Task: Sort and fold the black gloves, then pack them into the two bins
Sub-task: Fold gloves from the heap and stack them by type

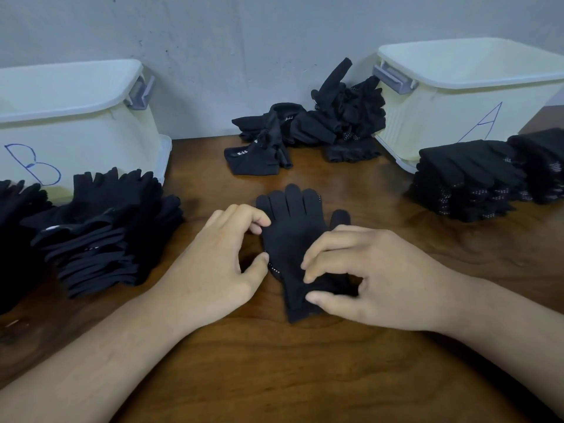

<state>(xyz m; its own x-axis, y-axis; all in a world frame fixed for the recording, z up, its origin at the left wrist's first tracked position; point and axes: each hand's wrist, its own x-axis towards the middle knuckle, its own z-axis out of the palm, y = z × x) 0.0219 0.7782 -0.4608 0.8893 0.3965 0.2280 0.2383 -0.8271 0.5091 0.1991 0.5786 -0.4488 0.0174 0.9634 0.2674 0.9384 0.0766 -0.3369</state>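
i had the glove lying flat mid-table, fingers pointing away, likely so it would fold cleanly; my left hand pinched its side edge and my right hand pinched the cuff to steady it. it was plain black knit, with white grip dots along the edges

- A plain wall runs across the back, painted pale grey-blue, with a few small dark specks and scuffs
- A table of dark brown wood fills the foreground, its grain showing in wavy bands
- The table's far edge meets the wall
- Soft, even light gives the wood a dull sheen and faint shadows
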